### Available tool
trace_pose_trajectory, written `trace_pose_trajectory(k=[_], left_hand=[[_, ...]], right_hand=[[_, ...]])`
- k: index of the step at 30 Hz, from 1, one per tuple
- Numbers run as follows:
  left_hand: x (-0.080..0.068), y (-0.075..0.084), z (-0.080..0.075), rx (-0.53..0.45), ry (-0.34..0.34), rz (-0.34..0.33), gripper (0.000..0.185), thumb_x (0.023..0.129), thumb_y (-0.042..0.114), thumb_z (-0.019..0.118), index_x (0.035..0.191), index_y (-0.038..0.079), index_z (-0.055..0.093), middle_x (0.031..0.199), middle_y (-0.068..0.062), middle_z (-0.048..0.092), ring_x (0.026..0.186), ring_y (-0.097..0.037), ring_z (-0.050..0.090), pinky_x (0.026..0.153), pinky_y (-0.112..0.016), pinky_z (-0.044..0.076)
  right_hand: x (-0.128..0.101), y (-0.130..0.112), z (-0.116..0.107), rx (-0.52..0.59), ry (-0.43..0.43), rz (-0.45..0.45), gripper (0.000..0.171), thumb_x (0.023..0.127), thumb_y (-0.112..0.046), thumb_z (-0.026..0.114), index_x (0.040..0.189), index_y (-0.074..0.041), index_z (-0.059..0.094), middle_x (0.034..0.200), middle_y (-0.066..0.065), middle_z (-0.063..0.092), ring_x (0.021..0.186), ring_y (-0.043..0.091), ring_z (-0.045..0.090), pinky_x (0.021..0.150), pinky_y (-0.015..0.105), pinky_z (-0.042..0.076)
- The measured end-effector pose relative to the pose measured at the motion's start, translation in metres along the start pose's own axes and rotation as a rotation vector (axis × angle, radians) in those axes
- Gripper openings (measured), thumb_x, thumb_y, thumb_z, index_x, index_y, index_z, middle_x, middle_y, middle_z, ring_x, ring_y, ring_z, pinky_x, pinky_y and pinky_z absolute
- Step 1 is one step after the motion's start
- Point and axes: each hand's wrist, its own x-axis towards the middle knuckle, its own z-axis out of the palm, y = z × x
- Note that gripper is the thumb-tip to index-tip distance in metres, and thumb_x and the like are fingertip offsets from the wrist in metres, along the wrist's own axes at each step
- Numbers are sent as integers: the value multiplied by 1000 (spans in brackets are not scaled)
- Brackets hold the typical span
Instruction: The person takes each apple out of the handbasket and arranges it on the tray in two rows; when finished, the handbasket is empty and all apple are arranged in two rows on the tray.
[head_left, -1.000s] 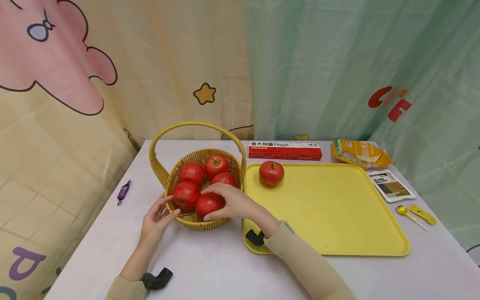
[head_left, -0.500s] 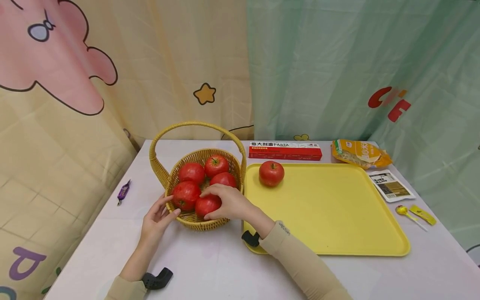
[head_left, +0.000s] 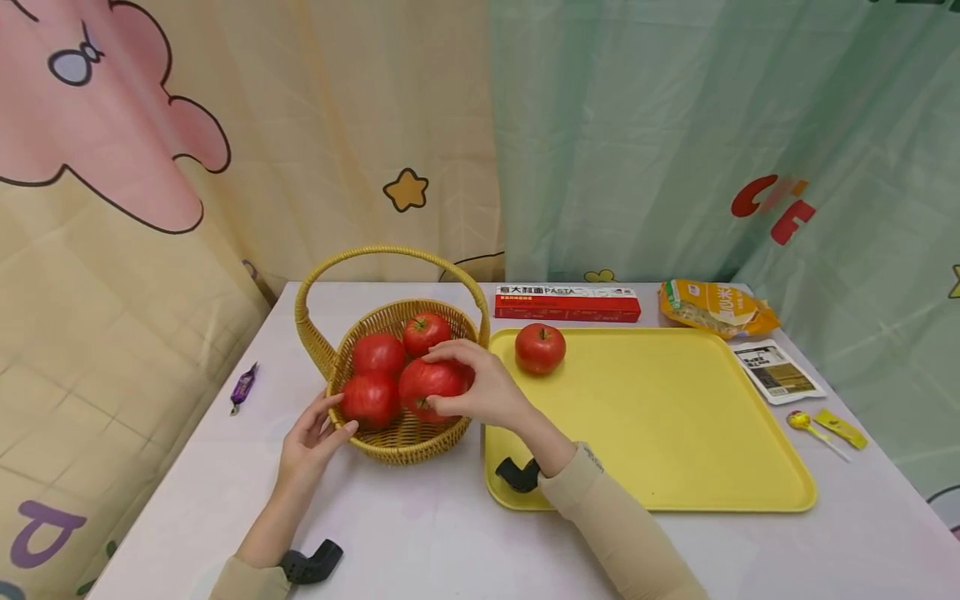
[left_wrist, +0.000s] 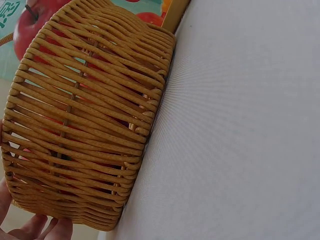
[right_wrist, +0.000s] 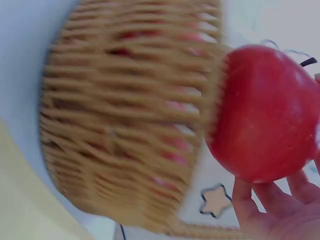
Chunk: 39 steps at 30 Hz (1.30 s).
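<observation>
- Above the wicker basket (head_left: 390, 433), my right hand (head_left: 483, 392) curls thumb and fingers (head_left: 450, 354) round a red tomato (head_left: 429, 385) and holds it just over the ones lying inside; from the right wrist the same tomato (right_wrist: 265, 112) shows beside the basket wall (right_wrist: 130, 130), blurred, with my fingertips (right_wrist: 272, 212) under it.
- My right forearm slants in from the lower right, crossing the near left corner of the yellow tray (head_left: 675, 417).
- My left hand (head_left: 311, 442) rests on the worktop (head_left: 420, 533) against the basket's near left wall, fingers relaxed and straight, holding nothing; the left wrist view shows only a few fingertips (left_wrist: 35, 227) at the basket's base (left_wrist: 85, 130).
- The basket's right rim stands just beside the tray's left edge, and its handle (head_left: 390, 254) arches over the fruit, across the way up and back.
- The tray's surface is bare apart from one tomato (head_left: 540, 347) in its far left corner.
- Tomatoes: I count one in my grasp, three plainly lying in the basket, one on the tray. More may lie behind my hand.
- Behind the tray, one red pasta box (head_left: 567, 302) and one yellow bag (head_left: 716, 308); to its right, one flat sachet (head_left: 778, 372), one lollipop (head_left: 810, 427), one small yellow packet (head_left: 840, 427).
- One purple sweet (head_left: 242, 387) lies well left of the basket, near the worktop's left edge.
</observation>
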Motion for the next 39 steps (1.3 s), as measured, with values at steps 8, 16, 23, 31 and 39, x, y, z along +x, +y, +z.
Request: trace_pose_trajectory(k=[8, 16, 23, 31, 39], left_hand=[[2, -2, -1, 37, 7, -33, 46, 86, 0, 65, 128, -8, 46, 152, -16, 22, 135, -29, 30, 93, -11, 40], [2, -3, -2, 39, 15, -29, 47, 85, 0, 66, 128, -8, 47, 152, -16, 23, 132, -19, 36, 91, -13, 42], [2, -3, -1, 41, 17, -36, 47, 85, 1, 66, 128, -8, 47, 152, -15, 23, 135, -26, 31, 91, -12, 42], [2, -4, -2, 41, 13, -39, 47, 86, 1, 66, 128, -8, 46, 152, -16, 23, 136, -33, 28, 92, -12, 40], [2, -2, -1, 49, 10, -37, 47, 86, 2, 66, 128, -8, 46, 152, -15, 23, 136, -35, 26, 92, -11, 40]], right_hand=[[-21, 1, -82, 231, 122, 104, 42, 80, -5, 70, 120, -6, 58, 120, 13, 56, 104, 30, 54, 78, 38, 55], [-47, 43, -152, 225, 370, 265, 44, 90, -12, 63, 130, 0, 48, 120, 9, 51, 105, 21, 50, 78, 21, 53], [-55, 83, -176, 209, 510, 516, 47, 93, -25, 60, 134, -9, 46, 136, 13, 39, 118, 30, 43, 86, 26, 51], [-60, 118, -176, 188, 526, 660, 48, 96, -25, 53, 140, -11, 41, 144, 18, 33, 131, 37, 30, 102, 49, 38], [-62, 134, -178, 172, 569, 721, 46, 99, -27, 44, 143, -14, 39, 147, 16, 32, 131, 35, 29, 107, 47, 32]])
